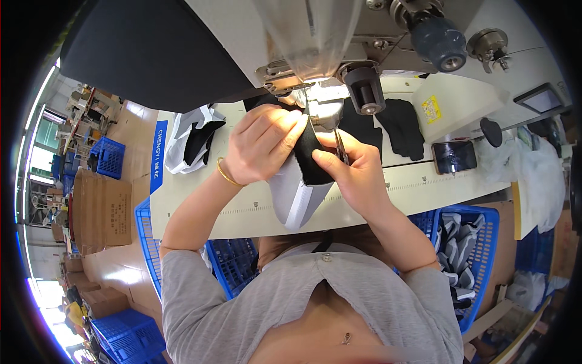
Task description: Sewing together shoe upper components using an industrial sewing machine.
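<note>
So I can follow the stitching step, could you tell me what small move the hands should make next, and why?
Probably ease the black and grey fabric piece slightly further under the sewing machine head: the left hand presses its top edge there, and the right hand pinches its side.

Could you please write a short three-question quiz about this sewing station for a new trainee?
1. True or false: both hands are on the black and grey fabric piece under the sewing machine head.
2. What is on the wrist of the left hand? A) a watch B) a thin gold bangle C) nothing
3. What lies on the table just right of the right hand, face up?

Key: 1 true. 2 B. 3 A phone with a dark screen.
</note>
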The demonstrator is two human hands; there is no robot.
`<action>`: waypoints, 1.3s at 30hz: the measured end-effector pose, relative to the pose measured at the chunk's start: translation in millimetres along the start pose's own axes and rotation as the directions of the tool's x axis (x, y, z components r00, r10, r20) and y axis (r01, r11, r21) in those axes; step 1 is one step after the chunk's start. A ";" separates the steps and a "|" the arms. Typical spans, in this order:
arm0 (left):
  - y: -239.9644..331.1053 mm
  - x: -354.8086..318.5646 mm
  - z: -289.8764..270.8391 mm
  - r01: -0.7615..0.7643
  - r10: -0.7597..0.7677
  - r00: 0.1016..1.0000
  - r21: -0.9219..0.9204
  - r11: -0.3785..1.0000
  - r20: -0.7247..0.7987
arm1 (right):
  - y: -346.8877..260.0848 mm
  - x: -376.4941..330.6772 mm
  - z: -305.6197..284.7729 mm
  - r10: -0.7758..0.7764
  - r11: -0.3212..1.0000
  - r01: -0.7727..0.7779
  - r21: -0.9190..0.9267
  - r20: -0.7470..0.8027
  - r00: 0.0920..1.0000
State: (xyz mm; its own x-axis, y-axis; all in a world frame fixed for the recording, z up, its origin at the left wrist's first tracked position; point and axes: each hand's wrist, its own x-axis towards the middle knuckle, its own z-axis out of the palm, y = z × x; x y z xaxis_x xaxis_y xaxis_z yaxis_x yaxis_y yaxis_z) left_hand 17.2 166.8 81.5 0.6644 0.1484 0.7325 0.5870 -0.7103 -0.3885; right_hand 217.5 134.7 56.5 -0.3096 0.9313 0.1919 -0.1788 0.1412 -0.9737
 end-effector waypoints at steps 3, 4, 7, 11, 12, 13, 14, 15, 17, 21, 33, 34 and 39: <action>-0.8 1.0 1.4 0.011 -0.011 1.000 0.021 1.000 -0.012 | 0.2 3.0 0.4 -0.013 1.000 0.013 -0.001 -0.012 1.000; -0.8 1.5 2.3 0.016 -0.015 1.000 0.036 0.999 -0.023 | 0.7 4.1 0.2 -0.042 0.999 0.041 -0.003 -0.023 0.999; -2.6 -1.8 2.0 0.018 -0.017 1.000 0.055 0.998 -0.004 | 1.9 7.5 0.0 -0.030 1.000 0.030 -0.004 -0.021 0.999; -2.6 -3.3 5.6 0.023 -0.021 1.000 0.081 0.996 -0.022 | -0.1 9.5 -1.5 -0.023 1.000 0.023 -0.019 -0.021 1.000; -2.5 -3.5 6.2 0.028 -0.026 0.999 0.081 0.996 -0.026 | 0.4 10.0 -1.6 -0.024 1.000 0.024 -0.018 -0.022 0.999; -2.5 -3.6 6.7 0.033 -0.031 0.999 0.081 0.996 -0.030 | 1.6 10.6 -1.5 -0.027 1.000 0.027 0.014 -0.032 0.999; -2.7 -3.0 6.8 0.031 -0.029 0.999 0.081 0.996 -0.031 | 2.1 11.3 -1.4 -0.029 0.999 0.031 0.045 -0.042 0.999; -2.8 -2.3 7.0 0.031 -0.028 0.999 0.081 0.996 -0.034 | 1.5 11.9 -1.7 -0.031 0.998 0.033 0.044 -0.043 0.999; -3.2 -1.9 6.9 0.029 -0.025 0.999 0.082 0.996 -0.039 | -0.2 12.7 -2.2 -0.022 0.998 0.024 0.050 -0.043 0.999; -4.0 -5.2 8.4 0.035 -0.031 0.999 0.085 0.996 -0.042 | -0.3 13.6 -1.7 -0.034 0.999 0.036 0.032 -0.053 0.998; 2.6 0.6 4.6 0.231 -0.231 0.972 0.006 0.973 -0.046 | 1.5 13.6 -3.8 -0.035 0.999 0.034 -0.021 -0.054 0.998; 6.4 3.9 4.3 0.369 -0.370 0.928 -0.025 0.929 -0.040 | 3.6 14.3 -4.6 -0.042 0.999 0.041 -0.010 -0.092 0.995; -0.9 -14.1 17.4 0.848 -0.902 0.411 -0.309 0.431 -0.131 | -0.2 20.4 -4.1 -0.008 1.000 0.006 -0.018 -0.110 0.994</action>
State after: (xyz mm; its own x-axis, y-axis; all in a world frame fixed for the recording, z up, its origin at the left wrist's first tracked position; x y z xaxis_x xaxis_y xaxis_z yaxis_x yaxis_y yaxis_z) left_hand 15.3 177.4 61.7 -0.3169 0.6114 0.7251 0.6737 -0.3930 0.6258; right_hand 215.1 155.0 60.1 -0.2034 0.9614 0.1851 -0.1635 0.1530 -0.9746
